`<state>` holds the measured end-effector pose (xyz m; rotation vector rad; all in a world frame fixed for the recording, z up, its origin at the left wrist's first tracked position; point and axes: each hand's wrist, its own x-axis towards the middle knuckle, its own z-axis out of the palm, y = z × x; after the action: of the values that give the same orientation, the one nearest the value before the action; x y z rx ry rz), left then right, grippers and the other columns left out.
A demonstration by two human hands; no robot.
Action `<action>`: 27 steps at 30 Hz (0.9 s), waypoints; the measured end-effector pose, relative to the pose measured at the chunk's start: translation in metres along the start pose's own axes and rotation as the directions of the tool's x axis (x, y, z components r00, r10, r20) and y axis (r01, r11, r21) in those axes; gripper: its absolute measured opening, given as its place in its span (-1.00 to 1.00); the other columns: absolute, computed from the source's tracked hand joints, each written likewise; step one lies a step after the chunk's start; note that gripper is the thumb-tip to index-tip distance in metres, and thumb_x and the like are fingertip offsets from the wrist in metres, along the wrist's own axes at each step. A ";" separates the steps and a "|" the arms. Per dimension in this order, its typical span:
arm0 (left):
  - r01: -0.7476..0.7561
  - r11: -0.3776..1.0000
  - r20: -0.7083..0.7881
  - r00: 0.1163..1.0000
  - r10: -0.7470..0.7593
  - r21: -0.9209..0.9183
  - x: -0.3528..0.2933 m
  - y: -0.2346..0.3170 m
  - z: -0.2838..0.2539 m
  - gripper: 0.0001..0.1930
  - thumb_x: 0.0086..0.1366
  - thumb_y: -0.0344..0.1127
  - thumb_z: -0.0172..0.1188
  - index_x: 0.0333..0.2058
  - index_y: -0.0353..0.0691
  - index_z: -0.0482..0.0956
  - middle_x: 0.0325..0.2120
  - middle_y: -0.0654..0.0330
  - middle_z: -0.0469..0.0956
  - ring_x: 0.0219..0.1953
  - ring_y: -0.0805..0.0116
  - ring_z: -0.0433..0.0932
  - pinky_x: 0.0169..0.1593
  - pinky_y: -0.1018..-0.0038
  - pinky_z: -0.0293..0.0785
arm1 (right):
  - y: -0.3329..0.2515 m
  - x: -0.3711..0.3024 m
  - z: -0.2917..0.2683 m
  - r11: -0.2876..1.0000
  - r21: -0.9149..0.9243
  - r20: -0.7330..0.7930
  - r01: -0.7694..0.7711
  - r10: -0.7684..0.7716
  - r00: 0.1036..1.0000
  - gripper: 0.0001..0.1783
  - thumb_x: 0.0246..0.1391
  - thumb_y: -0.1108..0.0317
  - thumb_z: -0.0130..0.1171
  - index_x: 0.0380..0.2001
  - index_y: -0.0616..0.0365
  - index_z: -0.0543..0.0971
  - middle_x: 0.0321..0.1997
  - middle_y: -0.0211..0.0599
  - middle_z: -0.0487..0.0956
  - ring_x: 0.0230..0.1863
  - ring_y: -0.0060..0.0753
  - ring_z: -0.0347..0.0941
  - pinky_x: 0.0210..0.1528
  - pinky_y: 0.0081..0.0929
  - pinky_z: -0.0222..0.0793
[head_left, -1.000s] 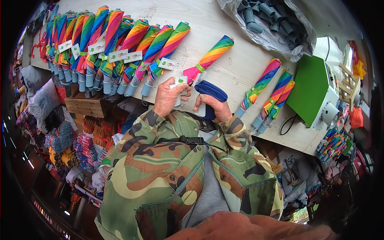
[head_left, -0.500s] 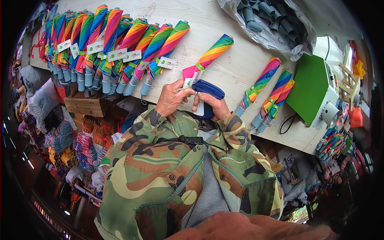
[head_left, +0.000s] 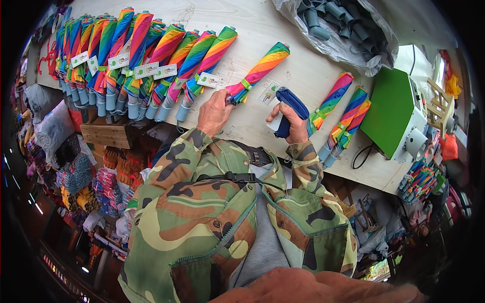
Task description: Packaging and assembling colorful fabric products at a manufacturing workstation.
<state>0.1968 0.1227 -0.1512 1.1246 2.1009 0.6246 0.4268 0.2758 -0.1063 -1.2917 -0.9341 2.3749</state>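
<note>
Nearest, one green, brown and black camouflage jacket (head_left: pixel 197 217), worn, its front parted over grey cloth, with a black plastic buckle (head_left: pixel 242 178) at the waist; one left hand (head_left: pixel 214 112), closed round the lower end of the umbrella described next, the fingers hiding whatever part lies within; one furled rainbow-striped fabric umbrella (head_left: pixel 262 68), slanting away from that hand over the counter, its top toward the upper right, cinched by a bright green strap (head_left: pixel 246 84); one right hand (head_left: pixel 299 130), well apart from the left, grasping a dark-blue, rounded handheld tool (head_left: pixel 294 101), the thumb laid across it; one white printed card (head_left: pixel 269 93), blurred, between umbrella and tool, whether fastened to either I cannot tell from here.

Beneath these, one pale, wood-grained counter (head_left: pixel 313 65), marked in places; to the right of the tool, a small group of furled rainbow umbrellas (head_left: pixel 333 100), green-strapped, with pale-blue handles; to the left, a long close-packed row of similar umbrellas (head_left: pixel 172 45), handles toward the near edge, several bearing white cards (head_left: pixel 146 70).

Farther right, one green-topped, white-sided box (head_left: pixel 386 111) with a pale round spout (head_left: pixel 417 144); at the far side, one translucent plastic bag (head_left: pixel 376 65), open, holding short grey tubes (head_left: pixel 333 15).
</note>
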 end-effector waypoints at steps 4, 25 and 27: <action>0.240 0.928 0.162 0.966 -0.200 -0.285 0.005 -0.010 -0.036 -0.50 0.32 -0.36 0.43 0.17 -0.31 0.49 -0.28 -0.10 0.72 -0.20 -0.15 0.74 -0.14 0.15 0.59 | 0.018 0.009 0.007 0.999 -0.026 0.056 -0.035 0.036 0.998 -0.62 0.41 0.07 0.26 -0.29 0.21 0.65 -0.35 -0.20 0.71 -0.30 -0.37 0.68 -0.21 -0.43 0.58; 0.184 0.929 -0.146 0.960 -0.241 -0.323 0.044 0.023 -0.008 -0.48 0.39 -0.42 0.30 0.29 -0.31 0.43 -0.15 0.00 0.69 -0.07 0.01 0.72 0.04 0.16 0.59 | 0.030 0.039 0.032 0.993 -0.112 0.184 -0.042 0.062 0.981 -0.64 0.34 0.12 0.35 -0.10 0.23 0.62 -0.33 -0.26 0.68 -0.31 -0.35 0.67 -0.19 -0.39 0.57; 0.195 0.913 -0.149 0.954 -0.262 -0.357 0.043 0.023 -0.007 -0.49 0.39 -0.43 0.28 0.29 -0.29 0.44 -0.21 0.03 0.70 -0.13 0.04 0.73 0.02 0.17 0.60 | 0.030 0.041 0.035 0.992 -0.120 0.194 -0.028 0.051 0.980 -0.65 0.34 0.13 0.35 -0.08 0.23 0.62 -0.33 -0.26 0.67 -0.30 -0.36 0.66 -0.16 -0.38 0.56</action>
<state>0.1860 0.1707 -0.1454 0.6332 2.1381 0.9691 0.3768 0.2604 -0.1388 -1.1392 -1.1287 2.5496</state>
